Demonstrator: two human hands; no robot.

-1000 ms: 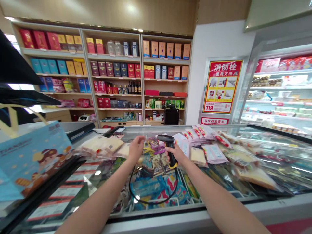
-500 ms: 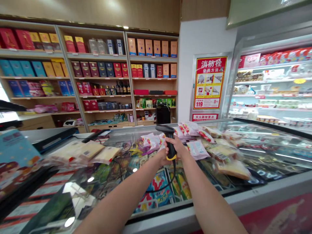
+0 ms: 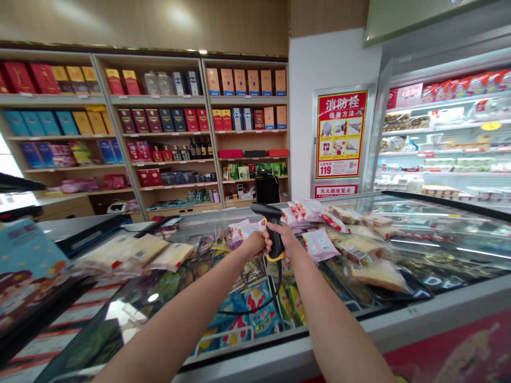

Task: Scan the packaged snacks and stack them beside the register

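The scanner (image 3: 270, 215) is held upright in free air above the glass worktop (image 3: 419, 311), well back from its near rim and with open room below. It is black with a yellow band at the handle's foot (its cable (image 3: 255, 308) loops down). The right hand (image 3: 286, 240) has its fingers wrapped tight round the handle, and the left hand (image 3: 255, 243) curls shut against it. Pink packets (image 3: 317, 243) lie just right, bread packs (image 3: 139, 249) left, and shelves (image 3: 171, 141) stand behind.
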